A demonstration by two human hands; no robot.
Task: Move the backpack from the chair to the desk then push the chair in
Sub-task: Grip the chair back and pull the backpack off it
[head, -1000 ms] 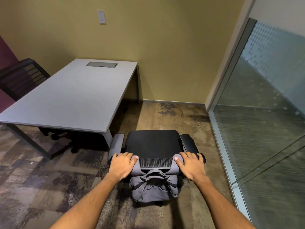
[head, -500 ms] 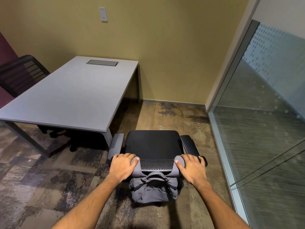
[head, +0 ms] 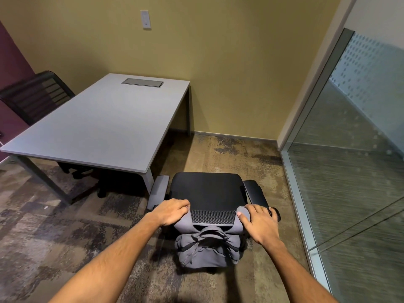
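Observation:
A black office chair [head: 207, 189] stands on the carpet just right of the grey desk [head: 98, 127], seat facing away from me. A grey backpack [head: 207, 248] hangs down the back of the chair, its two straps looped over the top of the mesh backrest. My left hand [head: 172, 212] is curled around the left strap at the backrest's top corner. My right hand [head: 259, 224] lies over the right strap at the other corner, fingers wrapped on it. The seat is bare.
A second black chair [head: 37, 95] sits at the desk's far left side. A glass partition [head: 349, 171] runs close along the right. A yellow wall closes the space ahead. The desk has a cable hatch [head: 142, 82] near its far end.
Both hands stay on the straps at the backrest top. My left fingers have curled tighter. The view has shifted slightly; chair and backpack remain in place.

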